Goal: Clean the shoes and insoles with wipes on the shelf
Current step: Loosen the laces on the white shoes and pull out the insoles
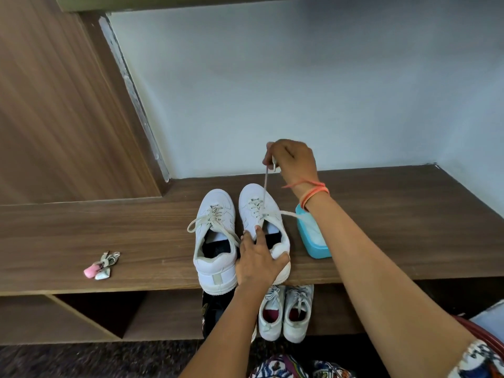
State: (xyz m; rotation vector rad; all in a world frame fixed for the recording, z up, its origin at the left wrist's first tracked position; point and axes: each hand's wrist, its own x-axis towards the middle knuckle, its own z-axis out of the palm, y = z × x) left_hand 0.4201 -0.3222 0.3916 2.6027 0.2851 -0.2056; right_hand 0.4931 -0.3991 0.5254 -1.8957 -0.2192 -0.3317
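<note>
Two white sneakers stand side by side on the wooden shelf (109,227), toes toward the wall. The left sneaker (215,241) has loose laces and a dark insole showing inside. My left hand (259,263) grips the heel and collar of the right sneaker (261,214). My right hand (293,159) is raised above its toe and pinches the end of its lace (265,181), which is pulled up taut. A blue pack of wipes (312,236) lies just right of the shoes, partly hidden by my right forearm.
A small bunch of keys with a pink fob (101,266) lies on the shelf to the left. Another pair of light sneakers (286,312) sits on the lower level under the shelf edge. The wall is close behind.
</note>
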